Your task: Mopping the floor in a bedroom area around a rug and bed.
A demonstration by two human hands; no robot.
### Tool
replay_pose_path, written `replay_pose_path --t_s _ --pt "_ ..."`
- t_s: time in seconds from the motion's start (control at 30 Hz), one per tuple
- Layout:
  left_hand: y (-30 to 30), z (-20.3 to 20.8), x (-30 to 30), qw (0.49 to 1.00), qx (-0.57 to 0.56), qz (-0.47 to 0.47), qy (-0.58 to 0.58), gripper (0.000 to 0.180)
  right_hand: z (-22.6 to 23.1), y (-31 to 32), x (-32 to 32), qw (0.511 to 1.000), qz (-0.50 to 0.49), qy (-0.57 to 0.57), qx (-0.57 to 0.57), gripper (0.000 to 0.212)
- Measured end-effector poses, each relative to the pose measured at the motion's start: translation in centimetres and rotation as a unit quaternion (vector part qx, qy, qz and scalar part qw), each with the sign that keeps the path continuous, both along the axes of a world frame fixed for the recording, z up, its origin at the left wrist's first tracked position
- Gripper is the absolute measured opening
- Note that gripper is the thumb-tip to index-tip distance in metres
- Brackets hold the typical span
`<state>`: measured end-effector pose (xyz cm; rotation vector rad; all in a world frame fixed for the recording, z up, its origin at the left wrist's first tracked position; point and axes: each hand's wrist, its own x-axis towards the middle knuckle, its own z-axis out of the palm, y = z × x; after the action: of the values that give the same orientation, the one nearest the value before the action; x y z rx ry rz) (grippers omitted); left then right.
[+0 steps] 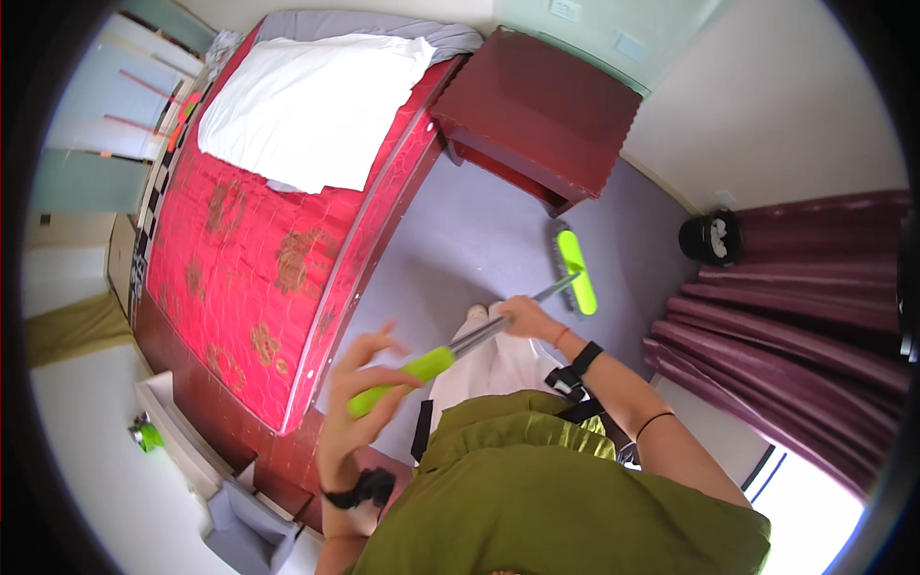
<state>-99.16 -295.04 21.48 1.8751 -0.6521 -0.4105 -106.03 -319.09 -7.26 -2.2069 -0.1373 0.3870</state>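
Observation:
A long-handled floor brush (575, 268) has a lime-green head with dark bristles, a grey metal pole and a green grip. Its head rests on the grey floor. My right hand (522, 316) is closed round the middle of the pole. At the upper end, my left hand (356, 402) has its fingers spread apart, with the green grip (426, 366) lying loosely between them; whether the palm touches it is hidden. Both wrists wear black straps.
A bed with a red quilted mattress (249, 230) and white sheet (316, 105) stands at the left. A dark red bedside table (537, 105) stands beyond the brush. To the right are a black waste bin (709, 240) and purple curtains (795, 287).

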Motion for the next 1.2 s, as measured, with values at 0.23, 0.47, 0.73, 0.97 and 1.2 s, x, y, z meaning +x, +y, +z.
replay_pose_path --t_s 0.23,0.47,0.73,0.97,1.2 --pt "-2.1 -8.7 -3.3 0.961 -0.118 0.068 0.241 0.025 -6.0 -4.4 -0.5 0.988 0.082 0.103 -0.079 0.011" --pt "0.4 1.8 -6.6 0.957 -0.089 0.258 0.1 0.029 -2.7 7.6 1.8 0.984 0.165 -0.042 0.052 0.013" --pt "0.4 3.9 -9.8 0.917 -0.197 0.347 -0.007 0.032 3.2 10.3 4.3 0.932 0.34 0.016 0.124 0.008" --pt "0.5 -1.4 -8.4 0.926 -0.146 0.344 0.054 0.033 -0.9 5.6 10.5 0.923 0.384 -0.02 -0.011 0.015" --pt "1.4 -6.6 -8.7 0.905 -0.176 0.378 0.091 0.03 -5.8 5.4 12.1 0.91 0.404 -0.041 -0.08 0.012"
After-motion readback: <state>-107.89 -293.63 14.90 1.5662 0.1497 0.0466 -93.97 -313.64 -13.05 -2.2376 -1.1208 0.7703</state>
